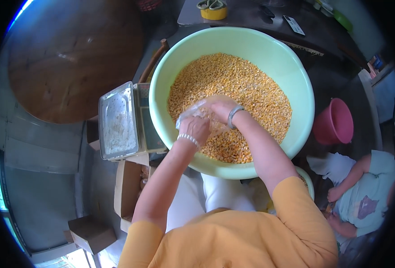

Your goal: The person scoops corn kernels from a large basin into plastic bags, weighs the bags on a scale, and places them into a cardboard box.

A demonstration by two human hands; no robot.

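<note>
A large pale green plastic basin [303, 90] stands in front of me, partly filled with dried yellow corn kernels [231, 73]. Over the kernels, my left hand [194, 129] grips the near left edge of a clear plastic bag [194, 109]. My right hand [222, 109] is at the bag's other side, its fingers hidden behind or inside the film. Whether those fingers pinch the bag or kernels, I cannot tell. A beaded bracelet is on my left wrist and a bangle on my right.
Left of the basin is a scale with a metal tray [118, 124], above an open cardboard box [127, 191]. A pink bucket [335, 122] stands to the right. Another person [361, 194] sits at lower right. A dark table [244, 16] holds a yellow tape roll [214, 13].
</note>
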